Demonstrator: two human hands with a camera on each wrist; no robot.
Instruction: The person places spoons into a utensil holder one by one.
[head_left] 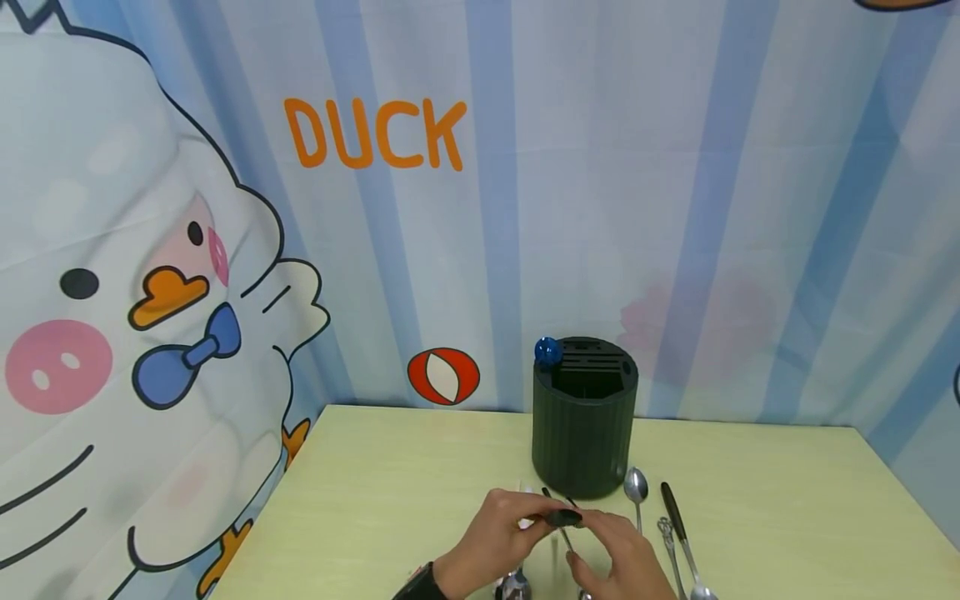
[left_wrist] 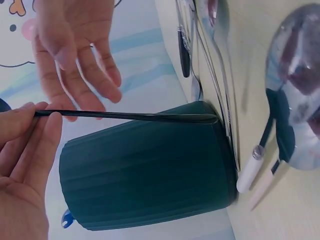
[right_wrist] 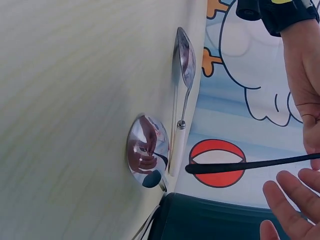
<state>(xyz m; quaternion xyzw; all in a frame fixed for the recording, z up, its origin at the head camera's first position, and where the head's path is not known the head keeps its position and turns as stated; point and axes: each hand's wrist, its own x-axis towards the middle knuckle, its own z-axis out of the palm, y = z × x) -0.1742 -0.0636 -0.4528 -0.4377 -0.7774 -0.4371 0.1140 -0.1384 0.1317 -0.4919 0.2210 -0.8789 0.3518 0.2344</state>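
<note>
My left hand [head_left: 495, 533] pinches a black spoon [left_wrist: 150, 117] near its dark oval bowl [head_left: 562, 517]. Its long thin handle hangs down toward the table in both wrist views. Right beside it is my right hand [head_left: 622, 550], its fingers loosely spread. In the head view its fingertips overlap the bowl's edge; in the left wrist view the fingers [left_wrist: 85, 82] lie behind the handle without curling round it. Past the hands stands a dark green ribbed utensil holder [head_left: 583, 442], with a slotted top and a blue ball [head_left: 548, 351] at its rim.
Right of the holder lie a metal spoon [head_left: 636, 485], an ornate-handled utensil [head_left: 667, 533] and a black-handled utensil [head_left: 675, 512]. A shiny ladle [right_wrist: 147, 150] and a white-handled spoon [right_wrist: 187, 60] lie on the pale table [head_left: 405, 467]. A printed curtain [head_left: 585, 167] hangs behind.
</note>
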